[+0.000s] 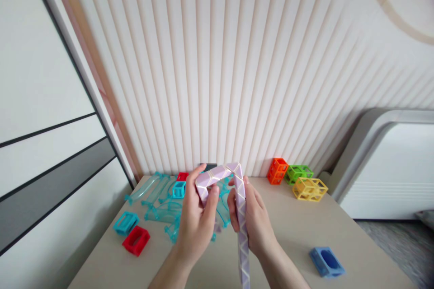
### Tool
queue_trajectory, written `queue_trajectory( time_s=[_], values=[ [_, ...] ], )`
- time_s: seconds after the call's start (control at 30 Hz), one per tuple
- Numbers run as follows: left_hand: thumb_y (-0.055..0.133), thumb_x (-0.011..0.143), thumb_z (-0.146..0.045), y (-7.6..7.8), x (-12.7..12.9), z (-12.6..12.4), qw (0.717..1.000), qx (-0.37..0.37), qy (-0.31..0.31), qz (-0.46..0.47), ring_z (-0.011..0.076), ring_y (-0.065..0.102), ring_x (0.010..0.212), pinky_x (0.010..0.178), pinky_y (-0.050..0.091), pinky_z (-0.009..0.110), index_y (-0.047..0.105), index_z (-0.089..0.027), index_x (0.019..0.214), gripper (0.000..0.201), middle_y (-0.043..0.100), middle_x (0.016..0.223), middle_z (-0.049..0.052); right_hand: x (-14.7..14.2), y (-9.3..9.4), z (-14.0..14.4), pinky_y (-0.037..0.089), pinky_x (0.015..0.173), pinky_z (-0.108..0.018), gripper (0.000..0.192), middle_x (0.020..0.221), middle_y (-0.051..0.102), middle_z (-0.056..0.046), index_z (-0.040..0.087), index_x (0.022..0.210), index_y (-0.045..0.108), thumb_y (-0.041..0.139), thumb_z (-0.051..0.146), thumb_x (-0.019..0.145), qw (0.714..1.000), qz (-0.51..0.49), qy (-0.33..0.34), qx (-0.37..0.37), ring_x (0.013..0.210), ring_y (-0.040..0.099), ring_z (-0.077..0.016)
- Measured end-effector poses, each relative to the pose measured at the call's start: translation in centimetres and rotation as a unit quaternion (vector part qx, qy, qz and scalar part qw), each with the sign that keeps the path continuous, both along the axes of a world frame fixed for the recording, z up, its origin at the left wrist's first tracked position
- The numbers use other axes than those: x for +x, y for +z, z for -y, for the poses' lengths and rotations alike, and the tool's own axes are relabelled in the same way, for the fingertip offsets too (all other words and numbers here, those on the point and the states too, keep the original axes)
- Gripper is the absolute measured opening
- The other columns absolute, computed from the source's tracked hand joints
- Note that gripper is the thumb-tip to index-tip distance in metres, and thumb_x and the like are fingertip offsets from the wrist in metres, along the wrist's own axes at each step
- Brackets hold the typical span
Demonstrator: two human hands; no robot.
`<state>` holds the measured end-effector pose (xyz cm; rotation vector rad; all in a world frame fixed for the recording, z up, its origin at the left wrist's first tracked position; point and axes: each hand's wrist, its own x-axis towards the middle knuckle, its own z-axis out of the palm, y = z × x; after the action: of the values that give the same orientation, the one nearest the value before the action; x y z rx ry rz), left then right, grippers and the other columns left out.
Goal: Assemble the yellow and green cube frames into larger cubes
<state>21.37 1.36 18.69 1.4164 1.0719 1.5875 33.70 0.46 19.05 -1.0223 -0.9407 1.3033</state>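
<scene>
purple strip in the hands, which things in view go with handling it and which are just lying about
In use:
purple strip, bent at the top
left hand, holding its short bent end
right hand, holding its long hanging part

Apparently just lying about:
clear teal pieces
front red block
orange block
green block
yellow block
blue block

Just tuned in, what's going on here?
A person holds a purple toy snake above the table with both hands. The left hand grips its bent end; the right hand grips the long straight part, which runs down out of the picture. Clear teal pieces lie toward the left; an orange block and a blue block sit on the right.
</scene>
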Motion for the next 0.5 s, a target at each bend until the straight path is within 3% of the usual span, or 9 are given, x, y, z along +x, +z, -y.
queue_trajectory(
  time_s=[0.07, 0.17, 0.3, 0.4, 0.5],
  values=[
    [0.06, 0.095, -0.046, -0.2, -0.7, -0.9, 0.999, 0.004, 0.037, -0.017, 0.019, 0.07, 0.091, 0.078, 0.058, 0.028, 0.039, -0.024, 0.144, 0.058, 0.068, 0.111, 0.009, 0.3, -0.1, -0.5, 0.034, 0.041, -0.021, 0.057, 0.062, 0.056, 0.004, 0.018, 0.095, 0.059, 0.04, 0.072, 0.094, 0.998, 0.051, -0.003, 0.029, 0.04, 0.044, -0.0082],
    [0.06, 0.095, -0.047, -0.3, -2.2, -2.0, 0.995, 0.003, 0.088, -0.045, 0.0207, 0.07, 0.1, 0.085, 0.057, 0.03, 0.037, -0.024, 0.148, 0.062, 0.068, 0.119, 0.01, 0.8, -0.1, -0.8, 0.034, 0.046, -0.021, 0.049, 0.074, 0.056, 0.004, 0.019, 0.1, 0.057, 0.05, 0.067, 0.093, 0.991, 0.101, 0.06, 0.071, 0.049, 0.046, -0.0076],
    [0.055, 0.098, -0.045, -0.4, -3.5, -2.4, 0.991, 0.009, 0.011, -0.136, 0.0219, 0.073, 0.098, 0.084, 0.059, 0.032, 0.034, -0.022, 0.152, 0.062, 0.073, 0.114, 0.01, 0.6, 0.0, -0.6, 0.023, 0.042, -0.019, 0.044, 0.067, 0.044, 0.008, 0.02, 0.085, 0.051, 0.053, 0.063, 0.095, 0.992, 0.068, 0.09, 0.056, 0.044, 0.031, -0.0038],
    [0.051, 0.101, -0.035, -0.6, -3.6, -2.4, 0.964, 0.135, -0.007, -0.229, 0.0239, 0.063, 0.125, 0.099, 0.054, 0.035, 0.026, -0.025, 0.157, 0.062, 0.062, 0.141, 0.013, -0.1, -0.1, 0.1, 0.024, 0.041, -0.018, 0.047, 0.066, 0.044, 0.008, 0.02, 0.079, 0.048, 0.055, 0.064, 0.093, 0.996, -0.008, 0.087, 0.02, 0.043, 0.031, -0.0026],
    [0.048, 0.101, -0.019, -0.6, -3.8, -2.8, 0.889, 0.292, 0.019, -0.352, 0.0237, 0.048, 0.141, 0.111, 0.045, 0.041, 0.027, -0.026, 0.157, 0.06, 0.053, 0.152, 0.011, -0.2, -0.1, 0.4, 0.023, 0.037, -0.016, 0.05, 0.059, 0.039, 0.01, 0.02, 0.076, 0.047, 0.059, 0.067, 0.09, 0.984, -0.109, 0.132, -0.051, 0.039, 0.026, -0.0019]
  ],
)
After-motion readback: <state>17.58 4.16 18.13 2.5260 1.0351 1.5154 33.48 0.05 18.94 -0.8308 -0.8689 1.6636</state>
